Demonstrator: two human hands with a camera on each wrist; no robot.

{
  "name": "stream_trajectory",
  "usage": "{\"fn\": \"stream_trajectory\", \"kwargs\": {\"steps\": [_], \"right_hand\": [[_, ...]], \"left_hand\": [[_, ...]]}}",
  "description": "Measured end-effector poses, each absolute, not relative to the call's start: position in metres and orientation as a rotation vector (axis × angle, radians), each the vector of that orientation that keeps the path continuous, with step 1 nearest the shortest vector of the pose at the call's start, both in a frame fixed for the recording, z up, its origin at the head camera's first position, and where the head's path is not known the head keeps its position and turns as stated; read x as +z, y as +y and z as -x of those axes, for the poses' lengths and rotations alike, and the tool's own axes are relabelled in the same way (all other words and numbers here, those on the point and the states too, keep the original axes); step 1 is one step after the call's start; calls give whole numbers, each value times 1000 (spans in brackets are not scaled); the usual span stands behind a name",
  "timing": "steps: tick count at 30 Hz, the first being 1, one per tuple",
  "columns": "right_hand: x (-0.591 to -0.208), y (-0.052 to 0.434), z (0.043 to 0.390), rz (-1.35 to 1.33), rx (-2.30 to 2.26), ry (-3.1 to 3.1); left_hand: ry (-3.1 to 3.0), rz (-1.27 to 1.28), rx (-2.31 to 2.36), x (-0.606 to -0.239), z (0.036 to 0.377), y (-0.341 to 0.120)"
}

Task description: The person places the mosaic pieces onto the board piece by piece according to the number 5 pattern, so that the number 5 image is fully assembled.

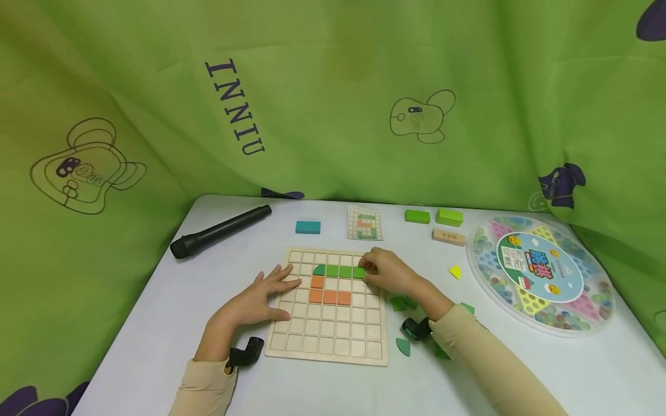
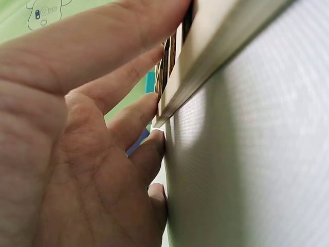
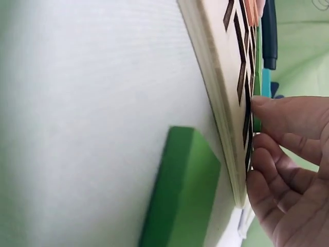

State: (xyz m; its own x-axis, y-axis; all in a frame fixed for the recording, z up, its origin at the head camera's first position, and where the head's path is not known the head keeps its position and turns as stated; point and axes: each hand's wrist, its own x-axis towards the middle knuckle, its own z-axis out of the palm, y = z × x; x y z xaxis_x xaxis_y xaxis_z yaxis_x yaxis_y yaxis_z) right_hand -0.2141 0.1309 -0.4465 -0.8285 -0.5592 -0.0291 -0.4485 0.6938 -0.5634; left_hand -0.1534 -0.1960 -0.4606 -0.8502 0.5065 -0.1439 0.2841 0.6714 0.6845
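A wooden grid board (image 1: 328, 348) lies on the table with a row of green tiles (image 1: 338, 271) near its top, a darker green rounded-corner piece (image 1: 319, 270) at that row's left end. Below sit several orange tiles (image 1: 330, 297). My left hand (image 1: 260, 297) rests at the board's left edge, fingers spread, fingertips on the border and outer cells. At the row's right end, my right hand (image 1: 387, 270) pinches a green square tile (image 1: 358, 273). The right wrist view shows this green tile (image 3: 257, 125) between the thumb and curled index finger.
Behind the board lie a pattern card (image 1: 365, 223), a teal block (image 1: 308, 227), green blocks (image 1: 417, 216) and a wooden block (image 1: 449, 237). A black microphone (image 1: 221, 231) is at left, a round marble-game box (image 1: 541, 268) at right. Loose green pieces (image 1: 403, 346) lie by the right forearm.
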Motion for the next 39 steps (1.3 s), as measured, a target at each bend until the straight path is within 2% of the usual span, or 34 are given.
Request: {"fn": "stream_trajectory", "kwargs": {"steps": [9,16,24,29,39], "right_hand": [[-445,148,204,762,-944,2706],[-443,209,187,578,-1087,2826],[-447,276,178,234,-1011,2973],[-448,285,179,121,-961,2984],[-452,286,185,116,-891,3013]], "left_hand": [[2559,-599,971,-462,149,-196],[2568,-616,970,-459,147,-197],[2565,-599,967,-457,147,-200],[2570,-605,970,-457,149,-200],[2571,-626,965,-459,153,-196]]}}
